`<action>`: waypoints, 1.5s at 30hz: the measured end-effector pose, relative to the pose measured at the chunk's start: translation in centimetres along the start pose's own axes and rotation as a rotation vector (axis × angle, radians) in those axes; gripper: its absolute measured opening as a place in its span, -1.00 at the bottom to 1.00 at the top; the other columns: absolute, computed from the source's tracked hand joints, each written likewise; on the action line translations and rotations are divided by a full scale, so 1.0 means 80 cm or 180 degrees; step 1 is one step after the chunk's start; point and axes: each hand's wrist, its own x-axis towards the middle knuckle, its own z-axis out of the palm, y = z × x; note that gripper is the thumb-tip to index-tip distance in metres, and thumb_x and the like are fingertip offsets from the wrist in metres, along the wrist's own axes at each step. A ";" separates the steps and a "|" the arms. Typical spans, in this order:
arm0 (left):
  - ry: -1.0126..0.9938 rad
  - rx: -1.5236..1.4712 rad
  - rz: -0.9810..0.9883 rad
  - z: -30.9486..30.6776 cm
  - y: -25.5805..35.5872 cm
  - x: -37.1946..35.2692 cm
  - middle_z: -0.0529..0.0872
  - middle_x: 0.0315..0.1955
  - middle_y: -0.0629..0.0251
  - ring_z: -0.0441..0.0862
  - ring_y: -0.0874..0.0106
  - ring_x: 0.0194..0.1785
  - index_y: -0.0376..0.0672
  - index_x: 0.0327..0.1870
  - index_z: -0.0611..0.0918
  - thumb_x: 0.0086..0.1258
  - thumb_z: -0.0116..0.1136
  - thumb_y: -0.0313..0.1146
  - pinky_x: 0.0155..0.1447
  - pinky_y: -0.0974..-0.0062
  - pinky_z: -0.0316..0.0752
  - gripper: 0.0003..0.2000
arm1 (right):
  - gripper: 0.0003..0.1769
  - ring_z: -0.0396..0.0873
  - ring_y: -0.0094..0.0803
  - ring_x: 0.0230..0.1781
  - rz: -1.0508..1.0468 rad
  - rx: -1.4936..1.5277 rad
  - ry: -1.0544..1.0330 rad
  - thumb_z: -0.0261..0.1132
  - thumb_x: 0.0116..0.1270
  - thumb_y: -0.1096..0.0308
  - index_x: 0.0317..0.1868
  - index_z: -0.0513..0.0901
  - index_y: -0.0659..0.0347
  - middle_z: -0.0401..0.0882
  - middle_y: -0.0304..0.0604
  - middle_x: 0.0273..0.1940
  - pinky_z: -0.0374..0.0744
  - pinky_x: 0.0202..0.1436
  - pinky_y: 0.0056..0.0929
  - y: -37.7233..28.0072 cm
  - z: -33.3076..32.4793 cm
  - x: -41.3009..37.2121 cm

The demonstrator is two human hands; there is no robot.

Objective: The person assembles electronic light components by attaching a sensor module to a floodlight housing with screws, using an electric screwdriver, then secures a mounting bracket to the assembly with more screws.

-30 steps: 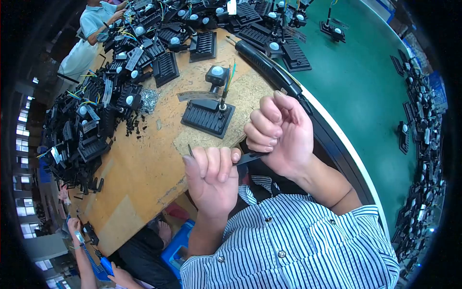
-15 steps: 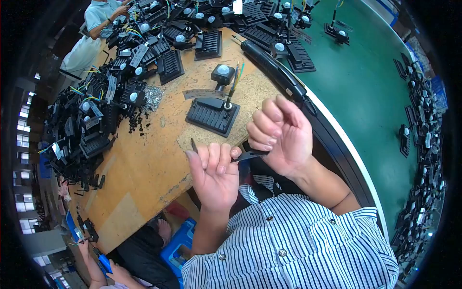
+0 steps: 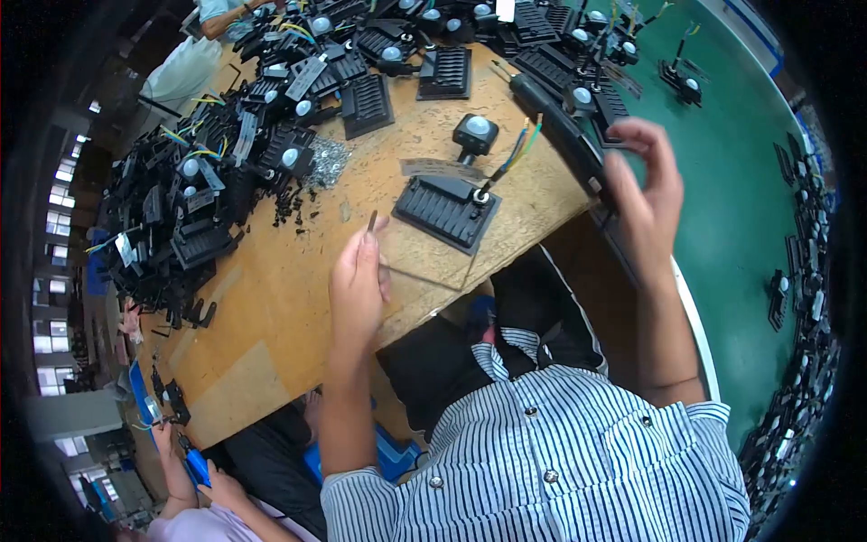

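Hands apart, right hand (image 3: 647, 190) nearer power driver (image 3: 562, 125)

Left hand (image 3: 358, 285) grips thin bent strip (image 3: 373, 220); right loosely curled, nothing seen in it. Driver just left of right hand, along table (image 3: 280, 312) edge, contact unclear. Long axis slants: bit far-left, rear near-right.

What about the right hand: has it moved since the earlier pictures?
Yes: the right hand has moved rightward, away from the left hand, to beside the rear end of the power screwdriver, which lies as before.
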 end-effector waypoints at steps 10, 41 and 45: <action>0.0118 0.1376 0.0455 0.010 -0.012 0.083 0.56 -0.57 0.31 0.47 0.57 -0.55 -0.35 0.06 0.56 0.44 -0.08 -0.35 -0.42 0.56 0.39 -0.69 | -0.34 0.56 -0.22 -0.06 0.0964 -0.1159 -0.1817 0.37 0.02 0.22 0.11 0.47 0.43 0.57 0.12 -0.05 0.48 0.06 -0.36 0.086 0.017 0.064; 0.0574 0.0979 0.0604 -0.002 -0.032 0.016 0.61 -0.41 0.28 0.53 0.56 -0.38 -0.34 -0.05 0.58 0.35 0.04 -0.47 -0.28 0.61 0.44 -0.78 | 0.29 0.54 -0.23 -0.60 0.2630 0.4486 -0.1705 0.43 -0.25 0.54 0.46 -0.21 0.01 0.52 0.14 -0.26 0.55 -0.59 -0.40 0.007 -0.091 -0.132; 0.0915 0.1801 0.0726 -0.023 -0.028 0.040 0.64 -0.36 0.16 0.61 0.39 -0.29 -0.32 -0.18 0.66 0.30 0.08 -0.48 -0.15 0.50 0.48 -0.83 | 0.29 0.51 -0.35 -0.65 0.2865 0.3606 -0.1722 0.46 -0.27 0.46 0.46 -0.17 0.20 0.53 0.04 -0.35 0.50 -0.62 -0.48 0.010 -0.089 -0.149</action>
